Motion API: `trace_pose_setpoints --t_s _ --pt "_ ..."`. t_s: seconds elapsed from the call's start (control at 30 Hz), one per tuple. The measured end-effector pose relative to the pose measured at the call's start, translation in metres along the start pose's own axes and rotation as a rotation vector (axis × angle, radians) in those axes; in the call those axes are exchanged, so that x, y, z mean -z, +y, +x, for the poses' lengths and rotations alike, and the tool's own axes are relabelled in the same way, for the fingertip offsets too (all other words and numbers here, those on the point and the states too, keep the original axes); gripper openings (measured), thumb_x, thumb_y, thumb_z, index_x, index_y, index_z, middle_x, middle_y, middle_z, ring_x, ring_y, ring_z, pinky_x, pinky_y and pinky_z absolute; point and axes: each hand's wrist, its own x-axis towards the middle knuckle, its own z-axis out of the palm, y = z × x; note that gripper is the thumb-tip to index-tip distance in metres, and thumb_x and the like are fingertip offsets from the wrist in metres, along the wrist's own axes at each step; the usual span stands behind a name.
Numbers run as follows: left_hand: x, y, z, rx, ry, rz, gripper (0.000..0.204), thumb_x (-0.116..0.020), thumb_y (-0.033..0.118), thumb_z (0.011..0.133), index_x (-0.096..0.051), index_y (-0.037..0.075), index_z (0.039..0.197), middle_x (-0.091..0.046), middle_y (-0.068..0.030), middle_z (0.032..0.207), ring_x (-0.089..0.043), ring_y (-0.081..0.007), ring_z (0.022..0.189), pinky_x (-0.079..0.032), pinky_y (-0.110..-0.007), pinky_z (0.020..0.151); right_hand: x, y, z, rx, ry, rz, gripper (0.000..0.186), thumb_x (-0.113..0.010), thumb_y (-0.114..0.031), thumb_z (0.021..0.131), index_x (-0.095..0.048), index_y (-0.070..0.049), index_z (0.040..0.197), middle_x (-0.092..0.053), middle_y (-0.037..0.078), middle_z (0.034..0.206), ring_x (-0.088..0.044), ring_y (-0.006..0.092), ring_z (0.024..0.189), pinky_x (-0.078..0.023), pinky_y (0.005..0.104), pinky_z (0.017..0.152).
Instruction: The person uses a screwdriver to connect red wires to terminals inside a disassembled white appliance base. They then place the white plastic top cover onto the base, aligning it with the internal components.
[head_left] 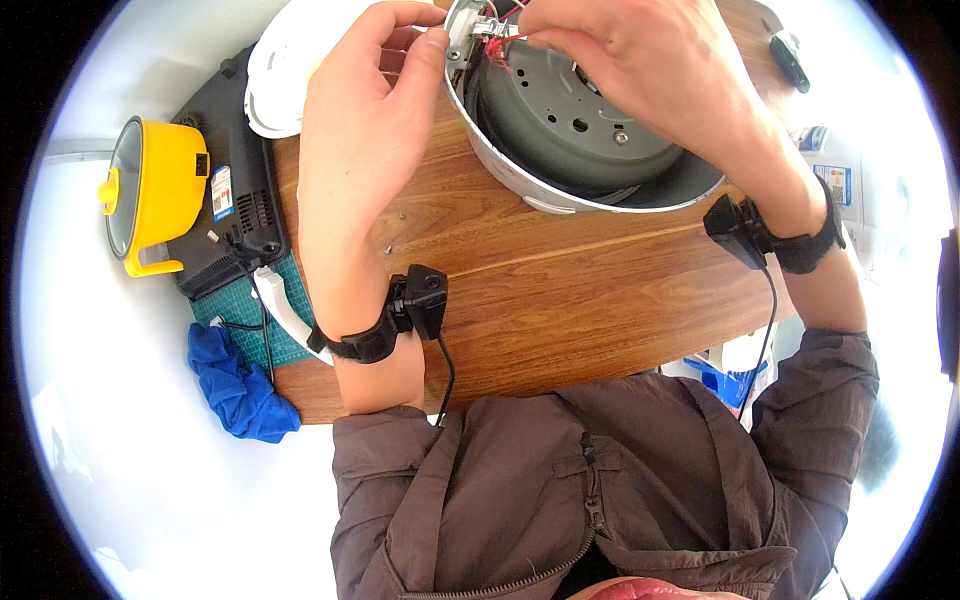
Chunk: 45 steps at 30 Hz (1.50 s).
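Observation:
An opened round appliance housing (520,185) with a white rim lies at the top of the table. Inside it sits a grey metal pan or plate (545,95) with holes and a screw. My left hand (375,95) is at the housing's left edge, thumb and index finger apart with their tips against the rim; its other fingers are curled and partly hidden. Over the housing, my right hand (630,50) pinches a thin red wire (515,38). Frayed red strands (495,50) show beside a metal bracket (483,28) near the wire.
A white round cover (275,85) lies at the upper left. Beside it are a black appliance (225,245), a yellow pot (170,185), a green cutting mat (290,345), a white curved handle (285,305) and a blue cloth (235,385). Small screws (388,249) lie on the wooden table (560,300).

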Motion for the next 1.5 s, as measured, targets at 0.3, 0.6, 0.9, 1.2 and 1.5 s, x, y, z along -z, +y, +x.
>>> trace_pose_setpoints --t_s 0.3,0.6,0.9,1.2,1.5 --pt "0.000 0.001 0.000 0.009 -0.003 0.013 0.023 -0.059 0.014 0.106 -0.066 0.002 0.124 -0.070 -0.0027 0.101 -0.061 -0.0079 0.092 -0.048 -0.023 0.083 -0.008 0.008 -0.006 0.091 0.081 -0.070 0.006 -0.075 -0.009 0.080 -0.072 -0.013 0.083 -0.065 -0.002 0.084 -0.063 0.0192 0.085 -0.041 0.0370 0.083" --pt "0.000 0.001 -0.002 0.006 0.007 0.025 0.024 -0.059 0.016 0.106 -0.067 0.003 0.124 -0.069 -0.0017 0.101 -0.060 -0.0082 0.092 -0.048 -0.023 0.085 0.022 0.013 -0.011 -0.105 0.228 0.200 0.006 -0.077 -0.005 0.084 -0.074 -0.004 0.089 -0.070 0.006 0.083 -0.067 0.0192 0.079 -0.048 0.0330 0.076" --pt "-0.004 0.046 0.001 -0.278 0.047 0.287 0.027 -0.058 0.006 0.100 -0.065 -0.001 0.126 -0.065 -0.0136 0.122 -0.062 -0.0220 0.111 -0.051 -0.033 0.090 0.040 0.032 -0.094 -0.587 0.253 0.087 0.016 -0.072 -0.014 0.096 -0.075 -0.008 0.110 -0.072 -0.001 0.098 -0.066 0.0112 0.096 -0.048 0.0297 0.095" --pt "-0.023 0.024 0.001 -0.522 0.028 0.488 0.026 -0.067 0.020 0.094 -0.075 0.018 0.119 -0.054 -0.0106 0.141 -0.047 -0.0339 0.128 -0.039 -0.047 0.107 0.030 0.019 -0.151 -0.705 0.290 0.116 0.016 -0.071 -0.004 0.092 -0.074 -0.003 0.107 -0.071 0.005 0.097 -0.066 0.0156 0.085 -0.051 0.0288 0.083" --pt "-0.024 0.030 -0.001 -0.467 0.126 0.390 0.028 -0.066 0.010 0.092 -0.065 0.004 0.119 -0.057 -0.0141 0.133 -0.054 -0.0308 0.123 -0.042 -0.043 0.106 0.009 0.037 -0.192 -0.760 0.372 0.091 0.017 -0.069 -0.003 0.092 -0.072 -0.002 0.109 -0.072 0.008 0.100 -0.067 0.0195 0.083 -0.051 0.0313 0.078"
